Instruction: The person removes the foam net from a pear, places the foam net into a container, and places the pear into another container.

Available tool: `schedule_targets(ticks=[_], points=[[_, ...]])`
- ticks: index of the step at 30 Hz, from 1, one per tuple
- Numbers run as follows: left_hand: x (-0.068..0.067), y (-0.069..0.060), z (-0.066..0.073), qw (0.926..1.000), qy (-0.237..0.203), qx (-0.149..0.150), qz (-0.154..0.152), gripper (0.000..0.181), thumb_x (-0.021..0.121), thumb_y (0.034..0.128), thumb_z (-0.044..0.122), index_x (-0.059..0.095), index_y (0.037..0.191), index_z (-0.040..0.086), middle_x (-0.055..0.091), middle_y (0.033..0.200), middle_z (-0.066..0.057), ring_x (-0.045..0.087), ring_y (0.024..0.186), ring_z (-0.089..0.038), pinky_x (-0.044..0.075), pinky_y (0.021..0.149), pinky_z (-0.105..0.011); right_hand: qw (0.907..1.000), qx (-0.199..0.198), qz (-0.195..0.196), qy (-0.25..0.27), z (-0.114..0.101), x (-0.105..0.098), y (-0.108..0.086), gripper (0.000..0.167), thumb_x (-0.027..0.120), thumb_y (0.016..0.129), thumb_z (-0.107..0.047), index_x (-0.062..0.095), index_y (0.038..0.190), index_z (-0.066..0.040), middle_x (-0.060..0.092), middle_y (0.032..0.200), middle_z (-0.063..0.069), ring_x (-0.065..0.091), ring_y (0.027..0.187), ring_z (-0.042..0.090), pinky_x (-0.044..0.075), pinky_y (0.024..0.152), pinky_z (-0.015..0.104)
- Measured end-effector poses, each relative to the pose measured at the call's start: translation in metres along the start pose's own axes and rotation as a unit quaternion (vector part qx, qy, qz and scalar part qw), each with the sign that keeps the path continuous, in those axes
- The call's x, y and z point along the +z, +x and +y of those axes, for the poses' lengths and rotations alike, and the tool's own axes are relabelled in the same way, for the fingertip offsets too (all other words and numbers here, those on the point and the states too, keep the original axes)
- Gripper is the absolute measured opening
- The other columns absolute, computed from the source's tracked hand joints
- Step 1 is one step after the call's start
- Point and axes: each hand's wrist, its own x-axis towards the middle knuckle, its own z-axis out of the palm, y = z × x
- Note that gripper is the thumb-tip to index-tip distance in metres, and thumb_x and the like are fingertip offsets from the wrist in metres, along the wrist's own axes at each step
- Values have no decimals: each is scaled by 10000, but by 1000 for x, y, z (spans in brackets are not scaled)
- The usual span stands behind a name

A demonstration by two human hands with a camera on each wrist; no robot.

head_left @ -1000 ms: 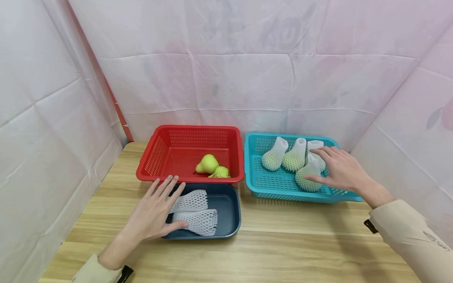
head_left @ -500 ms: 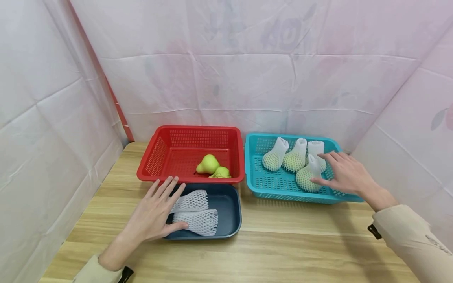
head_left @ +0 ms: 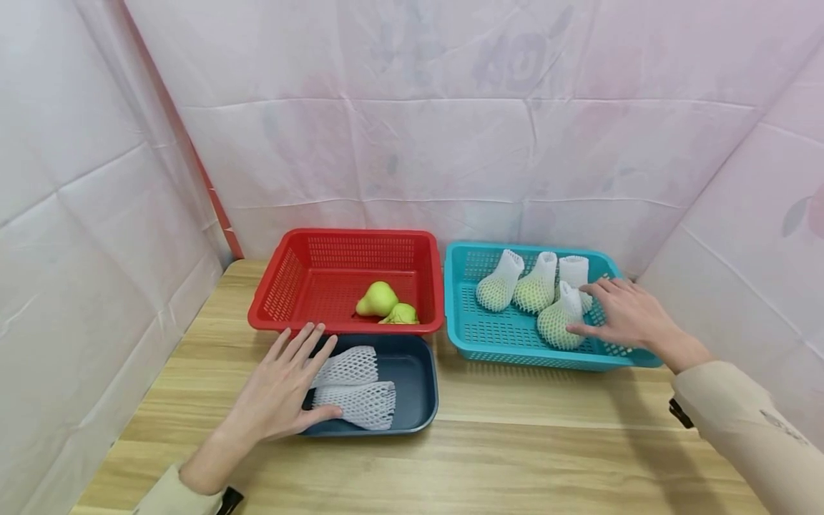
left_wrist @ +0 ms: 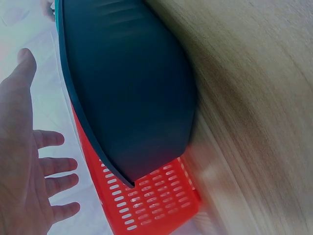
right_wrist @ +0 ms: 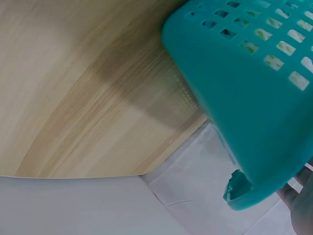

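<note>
My left hand [head_left: 280, 386], fingers spread and straight, hovers over the left part of a dark blue tray [head_left: 417, 390]. Two white foam fruit nets [head_left: 347, 366] lie in that tray, their left ends hidden by the hand. In the left wrist view the hand [left_wrist: 24, 152] stands apart from the tray wall [left_wrist: 127, 93]. Over the right end of a teal basket [head_left: 479, 352], my right hand [head_left: 634, 315] holds nothing, fingers loosely bent. Its thumb lies close to a net-wrapped pear [head_left: 558, 323]; contact is unclear. Several wrapped pears, including one at the left [head_left: 496, 292], share the basket.
A red basket [head_left: 360, 233] stands behind the tray, with a bare green pear [head_left: 378, 298] and a second green fruit [head_left: 400, 313] inside. The wooden table [head_left: 489, 458] extends in front. White cloth walls [head_left: 438, 150] enclose the back and sides.
My right hand has drawn slightly right, away from the front wrapped pear it partly covered. The left hand has stayed in place; baskets, tray and fruit are unchanged.
</note>
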Motion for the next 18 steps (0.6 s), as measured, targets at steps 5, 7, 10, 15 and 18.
schedule_targets(ticks=[5, 7, 10, 15, 18], points=[[1, 0, 0, 10000, -26, -9, -16, 1088, 672, 786, 827, 478, 1585, 114, 493, 1629, -181, 460, 1521, -393, 388, 1242, -614, 9998, -13, -212, -53, 3, 1, 3, 881, 762, 825, -712, 673, 1304, 22, 677, 1304, 294, 598, 1232, 528, 495, 996, 718], [1, 0, 1, 10000, -25, -6, -9, 1091, 675, 783, 827, 478, 1585, 114, 493, 1629, -180, 459, 1522, -392, 388, 1243, -613, 9995, -24, -289, -91, 4, 2, 4, 876, 752, 833, -714, 676, 1296, 26, 678, 1302, 297, 595, 1237, 535, 481, 1013, 736], [1, 0, 0, 10000, -20, 0, 13, 1096, 683, 777, 826, 475, 1587, 117, 492, 1630, -179, 456, 1524, -392, 385, 1246, -612, 9992, -47, -367, -159, 4, 2, 6, 890, 748, 831, -723, 672, 1294, 34, 678, 1304, 306, 586, 1256, 559, 452, 1045, 764], [2, 0, 0, 10000, -33, -2, -38, 1090, 668, 787, 829, 470, 1590, 119, 484, 1637, -178, 453, 1527, -393, 384, 1245, -615, 9986, -118, -400, -326, 2, 4, 11, 915, 747, 814, -748, 669, 1279, 37, 693, 1290, 298, 583, 1275, 576, 431, 1059, 784], [2, -1, 0, 10000, -62, -4, -69, 1084, 659, 794, 830, 472, 1589, 118, 481, 1640, -177, 451, 1528, -393, 386, 1244, -615, 9980, -159, -473, -380, 1, 6, 13, 940, 743, 809, -759, 667, 1275, 54, 695, 1293, 300, 569, 1292, 598, 421, 1062, 795]])
